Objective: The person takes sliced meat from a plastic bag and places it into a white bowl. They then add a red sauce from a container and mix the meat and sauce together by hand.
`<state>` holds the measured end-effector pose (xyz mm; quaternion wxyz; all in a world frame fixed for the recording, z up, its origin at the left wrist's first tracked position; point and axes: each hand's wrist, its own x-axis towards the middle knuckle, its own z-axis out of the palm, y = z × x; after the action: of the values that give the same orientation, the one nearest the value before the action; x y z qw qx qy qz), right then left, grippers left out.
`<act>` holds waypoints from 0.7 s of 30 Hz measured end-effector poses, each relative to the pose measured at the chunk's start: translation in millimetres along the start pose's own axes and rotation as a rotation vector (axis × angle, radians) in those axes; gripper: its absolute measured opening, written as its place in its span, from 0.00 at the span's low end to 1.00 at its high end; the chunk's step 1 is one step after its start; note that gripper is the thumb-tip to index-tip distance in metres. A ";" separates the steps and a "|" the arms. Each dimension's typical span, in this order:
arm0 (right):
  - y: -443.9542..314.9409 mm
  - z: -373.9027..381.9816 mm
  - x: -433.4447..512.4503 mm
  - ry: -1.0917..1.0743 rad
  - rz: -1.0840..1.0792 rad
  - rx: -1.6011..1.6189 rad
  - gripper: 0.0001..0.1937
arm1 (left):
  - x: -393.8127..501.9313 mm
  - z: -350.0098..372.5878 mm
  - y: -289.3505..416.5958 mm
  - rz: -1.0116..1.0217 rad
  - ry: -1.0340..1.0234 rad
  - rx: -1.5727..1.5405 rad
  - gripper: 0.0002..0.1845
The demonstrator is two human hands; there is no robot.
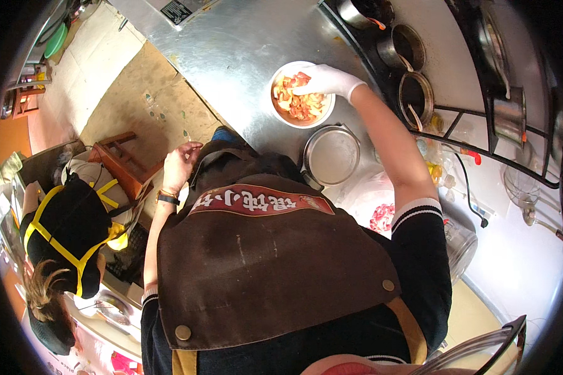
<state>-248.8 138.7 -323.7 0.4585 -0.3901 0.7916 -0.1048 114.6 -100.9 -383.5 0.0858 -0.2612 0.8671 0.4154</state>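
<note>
A white bowl full of cut, orange-tinged pieces that look like marinated raw meat stands on the stainless steel worktop. My right hand, in a white glove, reaches over the bowl's far right rim. Its thumb lies on the meat; the other fingertips are hard to make out, so a grip cannot be confirmed. Bare and away from the worktop, my left hand hangs beside my brown apron. Its fingers are loosely bent, with nothing visible in them. Close to my body sits a round metal pan with a pale inside.
Beside my right forearm lies clear plastic with red meat pieces. Handled metal pots line the right side, near a black metal rack. A wooden stool stands on the floor at left. Behind it a co-worker bends over.
</note>
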 end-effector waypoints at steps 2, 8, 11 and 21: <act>-26.1 3.8 -25.7 0.218 -0.137 -0.305 0.26 | 1.9 0.1 2.7 -0.022 -0.002 0.005 0.09; -38.8 36.7 -58.9 0.504 -0.173 -0.449 0.16 | 3.0 -1.3 0.9 -0.025 0.018 0.022 0.09; -28.8 73.7 -49.6 0.395 -0.225 -0.673 0.22 | 6.6 0.4 -2.1 -0.011 -0.002 0.032 0.09; 24.0 61.6 4.2 0.204 -0.139 0.090 0.24 | 1.9 7.5 4.1 -0.009 -0.011 -0.005 0.09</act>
<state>-212.8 163.7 -373.3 0.3840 -0.4103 0.7998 -0.2109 110.3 -93.7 -386.2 0.0917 -0.2631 0.8644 0.4185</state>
